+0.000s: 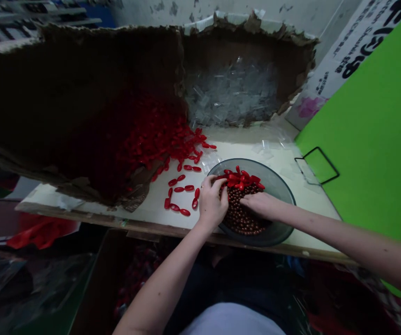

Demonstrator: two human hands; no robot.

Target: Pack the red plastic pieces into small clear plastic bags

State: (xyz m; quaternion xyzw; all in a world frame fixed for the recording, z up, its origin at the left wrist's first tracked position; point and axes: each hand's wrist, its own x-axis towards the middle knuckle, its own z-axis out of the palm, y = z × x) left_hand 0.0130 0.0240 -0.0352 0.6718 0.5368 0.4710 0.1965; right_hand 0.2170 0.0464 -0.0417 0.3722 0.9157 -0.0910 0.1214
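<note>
A grey-green bowl (280,186) holds many small round brown beads (244,218), with a heap of glossy red oval plastic pieces (244,177) at its far side. Over the bowl's left rim, my left hand (211,200) is curled, thumb and fingers closed around a red plastic piece that shows only in part. My right hand (261,204) reaches in from the right, its fingers bunched with the tips down at the beads. What those fingertips pinch, if anything, is hidden. Several red pieces (179,209) lie on the white tabletop (158,216) left of the bowl.
A torn cardboard box (183,60) lies on its side behind, spilling red pieces (158,135) on the left and holding clear plastic pieces (235,93) on the right. A green panel (371,139) with a black wire handle (326,165) stands at the right.
</note>
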